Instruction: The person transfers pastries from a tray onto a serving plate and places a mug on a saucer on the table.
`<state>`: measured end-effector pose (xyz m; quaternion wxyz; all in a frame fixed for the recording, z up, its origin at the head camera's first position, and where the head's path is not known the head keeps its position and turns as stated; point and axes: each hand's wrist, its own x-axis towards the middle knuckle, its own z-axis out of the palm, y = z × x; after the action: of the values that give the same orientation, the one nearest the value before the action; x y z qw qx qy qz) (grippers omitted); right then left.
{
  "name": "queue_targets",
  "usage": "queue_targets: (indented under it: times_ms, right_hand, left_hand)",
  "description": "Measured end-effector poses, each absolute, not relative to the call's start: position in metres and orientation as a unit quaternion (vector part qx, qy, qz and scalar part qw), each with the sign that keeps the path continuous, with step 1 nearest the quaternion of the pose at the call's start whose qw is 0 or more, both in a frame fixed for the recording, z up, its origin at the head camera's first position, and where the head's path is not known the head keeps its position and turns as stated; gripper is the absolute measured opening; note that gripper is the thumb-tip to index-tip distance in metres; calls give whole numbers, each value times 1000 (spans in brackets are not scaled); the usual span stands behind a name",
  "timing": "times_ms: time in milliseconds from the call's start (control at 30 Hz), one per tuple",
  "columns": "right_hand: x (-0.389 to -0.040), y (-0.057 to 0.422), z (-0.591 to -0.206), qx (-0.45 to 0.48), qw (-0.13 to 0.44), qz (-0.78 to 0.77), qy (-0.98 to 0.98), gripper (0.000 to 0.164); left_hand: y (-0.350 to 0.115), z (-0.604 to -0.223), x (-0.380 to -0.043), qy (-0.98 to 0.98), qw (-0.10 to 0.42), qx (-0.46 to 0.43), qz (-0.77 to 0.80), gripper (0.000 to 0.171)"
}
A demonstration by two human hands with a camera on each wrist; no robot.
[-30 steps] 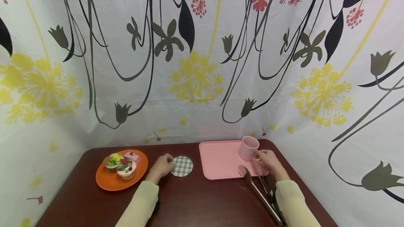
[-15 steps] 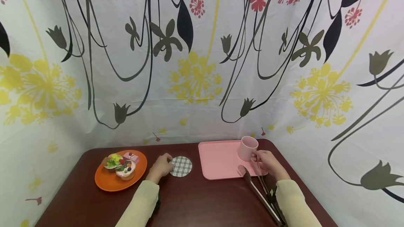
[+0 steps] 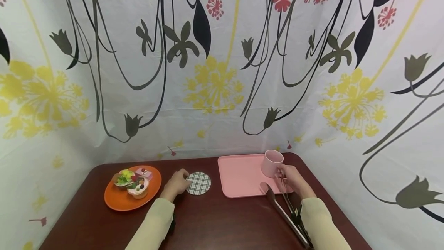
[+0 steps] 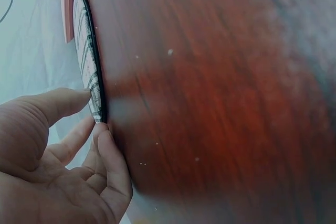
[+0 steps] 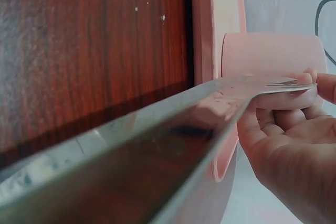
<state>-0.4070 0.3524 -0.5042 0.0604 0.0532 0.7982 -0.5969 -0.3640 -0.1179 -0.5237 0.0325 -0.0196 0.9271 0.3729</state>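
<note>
A round plaid coaster [image 3: 199, 183] lies on the table. At its left edge my left hand [image 3: 177, 183] pinches it; the left wrist view has the thumb on the checked face of the coaster [image 4: 89, 59] and fingertips at the rim. On the right part of a pink tray [image 3: 239, 174] stands a pink mug [image 3: 272, 164], upright. My right hand [image 3: 294, 178] grips its handle. Metal tongs [image 3: 287, 218] lie beneath the right forearm, their ends over the tray's front edge. Close to the camera in the right wrist view, the tongs [image 5: 173, 140] hide part of the handle.
An orange plate [image 3: 118, 202] at the left bears several toy-like pastries [image 3: 138, 187]. The dark red-brown table [image 3: 225, 223] ends at a flower-printed cloth [image 3: 222, 134] behind and at both sides.
The right hand and sleeve have shifted very slightly left at the mug's handle. Left hand, coaster, tray and mug look the same.
</note>
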Motion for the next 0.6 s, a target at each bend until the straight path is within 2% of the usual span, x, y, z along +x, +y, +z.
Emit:
queue_targets:
  times_ms: [400, 600]
  right_hand:
    - [-410, 348, -502, 83, 45, -593, 800, 31]
    - [-410, 348, -502, 83, 36, -586, 805, 31]
  left_hand:
    - [-116, -525, -365, 925, 12, -9, 381, 37]
    - [-117, -523, -364, 918, 19, -5, 396, 36]
